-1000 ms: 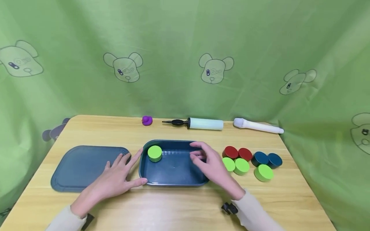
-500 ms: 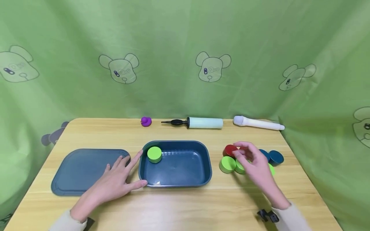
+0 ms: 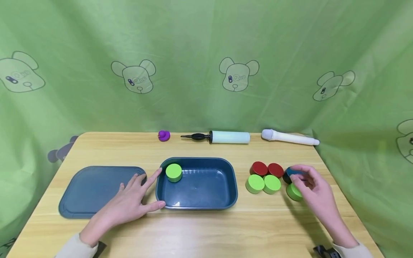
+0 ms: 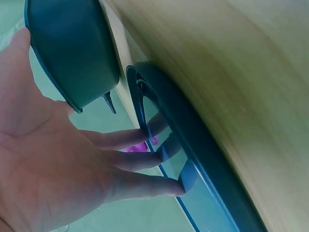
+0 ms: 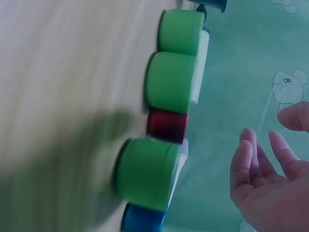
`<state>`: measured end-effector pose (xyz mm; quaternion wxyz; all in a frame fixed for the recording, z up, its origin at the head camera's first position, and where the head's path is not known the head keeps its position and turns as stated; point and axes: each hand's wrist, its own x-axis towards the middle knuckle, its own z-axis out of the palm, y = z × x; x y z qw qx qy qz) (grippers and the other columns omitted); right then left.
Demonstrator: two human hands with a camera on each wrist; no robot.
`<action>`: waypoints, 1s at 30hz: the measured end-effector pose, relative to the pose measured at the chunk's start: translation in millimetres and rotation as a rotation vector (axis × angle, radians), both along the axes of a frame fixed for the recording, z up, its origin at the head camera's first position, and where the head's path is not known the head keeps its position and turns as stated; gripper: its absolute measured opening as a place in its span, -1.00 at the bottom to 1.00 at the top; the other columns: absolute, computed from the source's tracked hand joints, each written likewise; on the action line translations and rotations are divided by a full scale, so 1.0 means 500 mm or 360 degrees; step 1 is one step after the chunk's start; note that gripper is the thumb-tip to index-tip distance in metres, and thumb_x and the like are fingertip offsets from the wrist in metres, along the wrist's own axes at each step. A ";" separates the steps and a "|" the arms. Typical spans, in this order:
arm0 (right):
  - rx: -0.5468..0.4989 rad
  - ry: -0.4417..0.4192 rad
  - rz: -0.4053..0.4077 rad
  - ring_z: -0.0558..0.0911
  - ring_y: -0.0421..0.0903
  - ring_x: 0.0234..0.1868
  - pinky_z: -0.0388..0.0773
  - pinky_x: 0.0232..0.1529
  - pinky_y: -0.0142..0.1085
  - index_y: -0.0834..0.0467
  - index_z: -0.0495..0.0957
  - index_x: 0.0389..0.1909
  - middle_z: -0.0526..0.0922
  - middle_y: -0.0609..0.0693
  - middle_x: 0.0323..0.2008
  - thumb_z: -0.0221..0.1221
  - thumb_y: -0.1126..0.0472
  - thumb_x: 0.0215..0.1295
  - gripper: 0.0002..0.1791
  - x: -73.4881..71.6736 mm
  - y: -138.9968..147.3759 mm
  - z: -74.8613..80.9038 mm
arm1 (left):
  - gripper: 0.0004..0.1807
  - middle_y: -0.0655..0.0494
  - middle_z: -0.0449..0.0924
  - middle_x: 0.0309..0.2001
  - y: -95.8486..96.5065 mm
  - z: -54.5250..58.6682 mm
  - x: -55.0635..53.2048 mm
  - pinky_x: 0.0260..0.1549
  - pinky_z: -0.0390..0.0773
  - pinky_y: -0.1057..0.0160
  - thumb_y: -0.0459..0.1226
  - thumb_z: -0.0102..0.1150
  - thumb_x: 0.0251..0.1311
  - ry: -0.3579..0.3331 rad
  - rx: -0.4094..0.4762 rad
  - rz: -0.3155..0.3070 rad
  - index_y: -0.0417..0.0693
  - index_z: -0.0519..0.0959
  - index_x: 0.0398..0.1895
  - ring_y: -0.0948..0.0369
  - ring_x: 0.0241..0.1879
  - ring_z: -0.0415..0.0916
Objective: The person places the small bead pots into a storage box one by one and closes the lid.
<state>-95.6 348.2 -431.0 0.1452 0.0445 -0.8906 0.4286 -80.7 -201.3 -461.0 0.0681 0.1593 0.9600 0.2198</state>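
Observation:
My left hand (image 3: 126, 202) spreads its fingers between a dark blue box (image 3: 200, 190) and a flat blue lid (image 3: 93, 190). Its thumb and index finger reach the box's left rim. In the left wrist view, the other fingertips of this hand (image 4: 53, 164) meet the lid's edge (image 4: 203, 145). Inside the box sits one green round block (image 3: 173, 172). Bent fingers hold nothing on my right hand (image 3: 317, 191), which hovers above a blue round block (image 3: 289, 175) and a green one (image 3: 293, 193). The second blue block is hidden in the head view.
Two red round blocks (image 3: 259, 168) and two green ones (image 3: 272, 184) cluster right of the box. Along the table's back lie a purple toy duck (image 3: 164, 135), a hand pump (image 3: 229, 137) and a white microphone-shaped stick (image 3: 288, 138). Green cloth (image 3: 193, 107) hangs behind.
My right hand has moved from over the box's right end, past the red blocks, to the blue and green blocks at the far right. The left hand has stayed in place.

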 end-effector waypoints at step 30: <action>0.0125 -0.0686 -0.0247 0.59 -0.27 -0.24 0.53 -0.29 -0.33 0.21 0.41 0.45 0.68 0.16 -0.09 0.45 -0.02 0.49 -0.30 0.036 0.091 -0.074 | 0.10 -0.46 0.18 0.60 0.003 -0.012 0.002 0.29 -0.04 -0.76 0.54 0.06 0.35 -0.0003 0.0001 0.0029 0.53 -0.11 0.82 -0.49 0.59 0.03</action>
